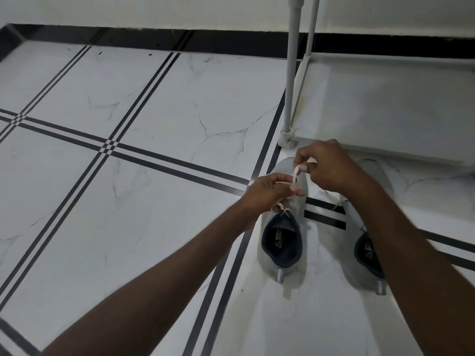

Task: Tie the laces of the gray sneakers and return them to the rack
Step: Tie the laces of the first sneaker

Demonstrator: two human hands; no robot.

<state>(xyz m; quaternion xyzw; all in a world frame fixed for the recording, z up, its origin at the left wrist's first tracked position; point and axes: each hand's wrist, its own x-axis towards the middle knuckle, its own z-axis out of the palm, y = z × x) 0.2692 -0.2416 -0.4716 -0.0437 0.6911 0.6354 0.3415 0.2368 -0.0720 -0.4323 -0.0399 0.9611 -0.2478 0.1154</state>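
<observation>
Two gray sneakers with dark blue linings stand side by side on the tiled floor, toes toward the rack. Over the left sneaker [282, 258], my left hand [267, 191] pinches one strand of its pale lace [297, 173]. My right hand [326, 168] holds the other strand a little higher, and the lace loops between the two hands. My right forearm crosses over the right sneaker [365, 253] and hides much of it. The white rack [385, 104] has its lowest shelf just beyond the toes.
A grey rack post [291, 73] rises from a foot at the shelf's front left corner, close to my hands. White marble-look tiles with dark stripe lines spread to the left. A black skirting runs along the white wall behind.
</observation>
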